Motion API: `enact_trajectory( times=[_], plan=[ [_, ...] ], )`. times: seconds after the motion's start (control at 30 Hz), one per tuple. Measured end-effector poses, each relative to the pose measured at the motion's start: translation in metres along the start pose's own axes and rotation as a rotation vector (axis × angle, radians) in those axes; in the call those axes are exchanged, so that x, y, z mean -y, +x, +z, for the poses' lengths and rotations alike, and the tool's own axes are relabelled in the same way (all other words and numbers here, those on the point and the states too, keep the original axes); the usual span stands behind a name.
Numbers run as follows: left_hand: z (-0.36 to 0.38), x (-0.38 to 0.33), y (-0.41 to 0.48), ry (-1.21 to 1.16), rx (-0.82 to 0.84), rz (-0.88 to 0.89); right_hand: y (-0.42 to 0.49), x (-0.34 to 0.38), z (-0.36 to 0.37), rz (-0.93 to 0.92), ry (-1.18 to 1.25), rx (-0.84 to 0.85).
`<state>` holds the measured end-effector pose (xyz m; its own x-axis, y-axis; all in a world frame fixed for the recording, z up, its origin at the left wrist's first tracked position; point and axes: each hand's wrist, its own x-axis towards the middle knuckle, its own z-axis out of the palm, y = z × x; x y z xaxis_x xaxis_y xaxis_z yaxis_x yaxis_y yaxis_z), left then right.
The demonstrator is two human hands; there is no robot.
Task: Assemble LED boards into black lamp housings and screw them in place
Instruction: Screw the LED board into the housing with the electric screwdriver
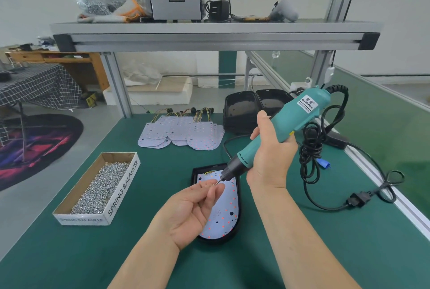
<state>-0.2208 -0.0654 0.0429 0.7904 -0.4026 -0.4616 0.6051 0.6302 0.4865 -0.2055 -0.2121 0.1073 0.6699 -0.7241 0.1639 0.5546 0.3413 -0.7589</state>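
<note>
Here, a green mat [151, 253] is seen covering the workbench, with an aluminium shelf [209, 30] set above it at twelve o'clock. Beyond the bench, at nine to ten o'clock, a checked tablecloth [39, 86], a wooden desk [69, 60] and a dark rug [35, 146] are seen. A cardboard box [123, 191] of screws is placed at eight o'clock on the mat. White boards [181, 133] are piled at eleven o'clock, and empty black housings [242, 111] are stacked at one o'clock. The housing in work [195, 172] is laid flat at six o'clock, with a white board [226, 207] seated inside it. Red dots and "12V" are shown on that board. A small screw [215, 183] is pinched in the left hand [193, 209] at the bit of a teal screwdriver [286, 123], which is gripped by the right hand [270, 156]. Its black cord [311, 156] is coiled at three o'clock.
</note>
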Motion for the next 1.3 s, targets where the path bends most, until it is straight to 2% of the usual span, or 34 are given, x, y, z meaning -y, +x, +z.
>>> enact_trajectory(
  times=[0.3, 0.43, 0.67, 0.93, 1.03, 1.1, 1.17, 1.23, 1.3],
  plan=[
    [0.011, 0.023, -0.005, -0.117, -0.044, 0.109, -0.006, -0.002, 0.001, -0.083, -0.037, -0.060],
    [0.010, 0.034, -0.005, -0.123, -0.014, 0.169, -0.007, -0.002, 0.000, -0.060, -0.036, -0.116],
    [0.009, 0.036, -0.005, 0.158, 0.008, 0.439, -0.001, -0.005, -0.008, 0.080, -0.026, -0.242],
    [0.002, 0.031, -0.002, 0.262, 0.136, 0.370, 0.005, -0.007, -0.007, 0.128, -0.017, -0.238],
    [-0.011, 0.017, -0.002, 0.323, -0.011, 0.366, 0.009, -0.003, -0.006, 0.119, -0.005, -0.215],
    [-0.030, -0.001, 0.006, 0.529, -0.282, 0.428, 0.012, 0.000, -0.006, 0.097, -0.007, -0.198],
    [-0.045, -0.020, 0.015, 0.930, -0.550, 0.437, 0.012, -0.001, -0.006, 0.069, -0.026, -0.173],
    [-0.045, -0.026, 0.019, 1.316, -0.562, 0.340, 0.009, -0.005, -0.006, 0.043, -0.069, -0.127],
    [-0.034, -0.023, 0.024, 1.534, -0.484, 0.246, 0.005, -0.010, -0.007, 0.022, -0.116, -0.057]
  ],
)
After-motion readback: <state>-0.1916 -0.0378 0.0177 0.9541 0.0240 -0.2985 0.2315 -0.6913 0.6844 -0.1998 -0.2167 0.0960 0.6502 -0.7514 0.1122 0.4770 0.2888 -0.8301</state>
